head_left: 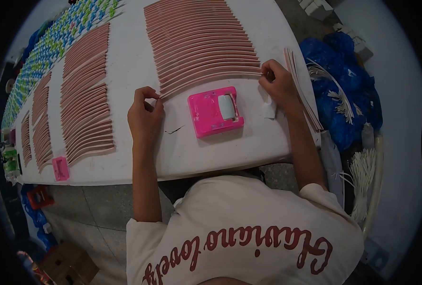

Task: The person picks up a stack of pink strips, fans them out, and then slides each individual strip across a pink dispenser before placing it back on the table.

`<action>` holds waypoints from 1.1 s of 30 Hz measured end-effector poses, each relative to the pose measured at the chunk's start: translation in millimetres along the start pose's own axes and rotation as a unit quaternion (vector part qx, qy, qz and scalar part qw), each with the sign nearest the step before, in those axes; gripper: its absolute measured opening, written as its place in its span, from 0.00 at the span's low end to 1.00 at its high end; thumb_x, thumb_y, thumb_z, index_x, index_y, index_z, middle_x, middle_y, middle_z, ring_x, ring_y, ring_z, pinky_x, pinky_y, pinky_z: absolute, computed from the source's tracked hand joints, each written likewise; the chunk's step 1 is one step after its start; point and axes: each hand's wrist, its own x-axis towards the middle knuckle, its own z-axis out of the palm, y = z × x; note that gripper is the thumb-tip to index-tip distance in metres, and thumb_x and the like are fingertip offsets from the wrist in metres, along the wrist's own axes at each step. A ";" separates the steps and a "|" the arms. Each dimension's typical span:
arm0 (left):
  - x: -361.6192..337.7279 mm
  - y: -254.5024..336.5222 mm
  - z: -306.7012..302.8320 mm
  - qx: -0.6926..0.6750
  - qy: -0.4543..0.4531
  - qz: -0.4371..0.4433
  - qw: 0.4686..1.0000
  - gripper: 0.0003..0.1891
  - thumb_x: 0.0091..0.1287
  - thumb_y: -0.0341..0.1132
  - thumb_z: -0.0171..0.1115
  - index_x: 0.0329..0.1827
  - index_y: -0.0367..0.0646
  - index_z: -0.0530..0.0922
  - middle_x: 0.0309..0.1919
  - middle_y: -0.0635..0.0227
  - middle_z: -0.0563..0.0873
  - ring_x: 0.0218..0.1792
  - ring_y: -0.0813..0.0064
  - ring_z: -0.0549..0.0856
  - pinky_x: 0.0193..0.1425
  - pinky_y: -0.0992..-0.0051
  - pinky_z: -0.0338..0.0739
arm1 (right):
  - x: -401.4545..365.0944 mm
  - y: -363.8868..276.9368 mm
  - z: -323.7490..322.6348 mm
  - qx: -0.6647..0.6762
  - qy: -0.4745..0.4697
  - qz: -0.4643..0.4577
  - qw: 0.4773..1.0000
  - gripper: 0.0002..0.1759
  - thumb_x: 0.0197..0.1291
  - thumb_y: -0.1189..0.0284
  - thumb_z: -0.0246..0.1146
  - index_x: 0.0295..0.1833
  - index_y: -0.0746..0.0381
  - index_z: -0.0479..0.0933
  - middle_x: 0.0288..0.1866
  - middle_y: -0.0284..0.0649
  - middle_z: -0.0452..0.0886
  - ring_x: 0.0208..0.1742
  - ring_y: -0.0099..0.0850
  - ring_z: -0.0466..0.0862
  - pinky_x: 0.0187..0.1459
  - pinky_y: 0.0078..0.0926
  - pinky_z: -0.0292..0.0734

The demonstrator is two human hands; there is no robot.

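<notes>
Left hand [144, 114] and right hand [279, 84], both closed, pinch opposite ends of a thin pink strip [211, 77]. It curves between them, nearest of many similar strips [201, 42], just beyond a pink box [203, 114] on the bench [130, 61].

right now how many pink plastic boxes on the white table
2: a square pink plastic box with a pale roller, between the left hand and right hand; a small pink plastic box at the near left of the white table. Others may be hidden.
</notes>
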 end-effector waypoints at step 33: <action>0.6 -1.9 3.3 0.019 0.020 -0.001 1.000 0.12 0.59 0.26 0.68 0.44 0.43 0.76 0.34 0.75 0.86 0.23 0.80 0.78 0.33 0.76 0.75 | -0.8 -3.2 -2.2 -0.002 -0.001 0.044 0.999 0.10 0.56 0.78 0.66 0.43 0.62 0.76 0.37 0.41 0.82 0.36 0.31 0.83 0.44 0.25 0.81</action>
